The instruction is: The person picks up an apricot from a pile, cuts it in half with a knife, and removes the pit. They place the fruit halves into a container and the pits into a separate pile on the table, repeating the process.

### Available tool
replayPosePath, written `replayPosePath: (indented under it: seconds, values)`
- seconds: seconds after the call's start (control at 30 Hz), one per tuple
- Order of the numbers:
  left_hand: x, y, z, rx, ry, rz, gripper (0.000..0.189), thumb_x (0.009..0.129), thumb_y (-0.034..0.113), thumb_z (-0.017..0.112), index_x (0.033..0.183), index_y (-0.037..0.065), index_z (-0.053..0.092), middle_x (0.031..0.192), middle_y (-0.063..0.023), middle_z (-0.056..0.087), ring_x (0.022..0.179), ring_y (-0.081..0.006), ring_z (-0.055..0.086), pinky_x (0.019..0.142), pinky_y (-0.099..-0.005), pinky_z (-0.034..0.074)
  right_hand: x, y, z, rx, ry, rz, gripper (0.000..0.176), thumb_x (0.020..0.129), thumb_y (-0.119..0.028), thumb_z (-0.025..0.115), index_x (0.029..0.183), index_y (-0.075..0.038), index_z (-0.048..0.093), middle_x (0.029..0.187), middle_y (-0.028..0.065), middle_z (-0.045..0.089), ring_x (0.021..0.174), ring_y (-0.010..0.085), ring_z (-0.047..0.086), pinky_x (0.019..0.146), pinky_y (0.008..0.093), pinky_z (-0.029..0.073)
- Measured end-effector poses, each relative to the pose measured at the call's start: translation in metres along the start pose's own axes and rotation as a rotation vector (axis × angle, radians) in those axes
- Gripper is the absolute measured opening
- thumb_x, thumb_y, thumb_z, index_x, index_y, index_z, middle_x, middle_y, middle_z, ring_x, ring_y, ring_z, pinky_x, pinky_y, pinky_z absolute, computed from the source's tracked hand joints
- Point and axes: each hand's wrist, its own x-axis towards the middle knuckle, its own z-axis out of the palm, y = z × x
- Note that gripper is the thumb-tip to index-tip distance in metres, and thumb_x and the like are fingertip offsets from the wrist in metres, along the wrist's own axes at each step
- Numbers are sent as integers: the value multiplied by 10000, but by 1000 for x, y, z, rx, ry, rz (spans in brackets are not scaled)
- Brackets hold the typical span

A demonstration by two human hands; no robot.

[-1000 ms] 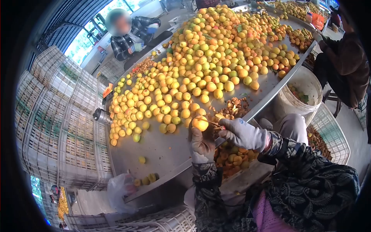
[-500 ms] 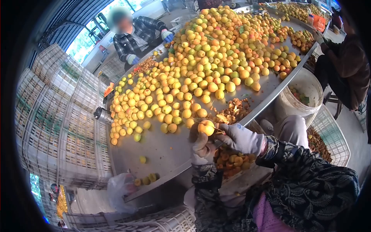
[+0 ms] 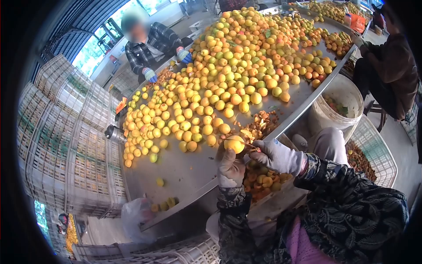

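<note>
In the head view, my gloved left hand [image 3: 231, 170] is closed around a yellow apricot [image 3: 234, 144], holding it up at the near edge of the metal table [image 3: 184, 176]. My right hand [image 3: 279, 156], also in a light glove, grips a thin tool [image 3: 249, 145] whose narrow end reaches to the apricot's right side. Most of that tool is hidden by my fingers, so its exact kind does not show. Just beyond the apricot lies a pile of apricot scraps [image 3: 260, 124]. Below my hands, a container holds halved apricots [image 3: 265, 180].
A large heap of apricots [image 3: 237, 66] covers the table. Across it works a person [image 3: 154, 48] in gloves; another person [image 3: 391, 66] sits at right. A white bucket [image 3: 336, 103] and a crate [image 3: 378, 149] stand to my right, stacked crates [image 3: 74, 141] at left.
The apricot stays in my left hand and the thin tool in my right, with my fingers slightly shifted. The view has tilted slightly. The person across has moved both hands.
</note>
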Motion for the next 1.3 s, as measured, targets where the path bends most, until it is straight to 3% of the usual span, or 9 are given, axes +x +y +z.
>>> replayPosePath:
  seconds: [0.27, 0.4, 0.47, 0.67, 0.77, 0.9, 0.97, 1.07, 1.3]
  values:
    - [-4, 40, 6, 761, 3, -144, 381, 802, 31, 735, 1153, -25, 600, 1055, -100, 661, 944, -172, 639, 869, -290, 523, 3, 10, 3, -47, -79, -46, 349, 950, -228, 528, 1201, 9, 581, 844, 192, 690, 813, 340, 678, 726, 380, 528]
    - [-7, -2, 2, 528, -92, 173, 403, 855, 138, 712, 1195, -23, 566, 1086, -113, 650, 991, -190, 622, 905, -317, 499, 0, 22, 22, 174, -15, 19, 441, 915, -176, 575, 1308, 18, 520, 986, 214, 680, 926, 301, 667, 810, 362, 516]
    - [-10, -17, 27, 7, 242, 35, 466, 877, 237, 696, 1228, -25, 537, 1102, -119, 638, 1029, -201, 600, 930, -340, 472, 0, 25, 24, 263, 58, -8, 480, 900, -158, 593, 1337, 19, 500, 1040, 223, 671, 972, 286, 658, 841, 356, 508]
    - [-5, 19, 0, 267, 4, 5, 425, 831, 194, 743, 1162, -32, 604, 1051, -95, 652, 972, -185, 611, 898, -320, 476, 5, 10, -7, 160, -163, -34, 413, 978, -346, 572, 1156, 26, 586, 985, 124, 673, 904, 188, 641, 797, 305, 497]
    - [-4, 50, 13, 957, -88, -86, 421, 730, 55, 806, 1104, -43, 640, 985, -75, 667, 925, -161, 625, 843, -278, 503, 4, 24, -9, 93, -272, -31, 417, 975, -334, 575, 1186, 26, 584, 1050, 172, 668, 977, 263, 652, 827, 331, 499]
    - [-4, 50, 18, 934, -85, -216, 453, 749, 137, 814, 1119, -46, 630, 1011, -97, 660, 946, -174, 625, 862, -289, 500, -1, 24, -1, 162, -137, -173, 330, 962, -264, 569, 1144, 5, 625, 1003, 154, 685, 947, 256, 656, 823, 343, 504]
    - [-4, 21, 19, 629, 6, 139, 527, 770, 235, 809, 1163, -48, 600, 1045, -112, 646, 944, -186, 624, 865, -306, 503, -6, 21, 11, 414, 20, -151, 276, 966, -235, 540, 1067, -16, 672, 929, 93, 706, 878, 197, 660, 787, 325, 508]
    - [-7, -8, 44, 175, 142, 139, 599, 779, 299, 800, 1206, -49, 565, 1067, -119, 632, 928, -195, 621, 859, -321, 507, -7, 13, 12, 771, -132, 41, 363, 980, -337, 587, 1119, -2, 608, 926, 11, 636, 851, 104, 568, 759, 281, 479]
    - [-7, 19, 20, 563, 3, -10, 439, 766, 145, 776, 1129, -43, 615, 1017, -119, 658, 924, -181, 624, 850, -305, 499, 0, 19, -12, 409, -191, -102, 222, 962, -203, 585, 933, -4, 679, 791, 60, 674, 760, 90, 595, 659, 285, 487]
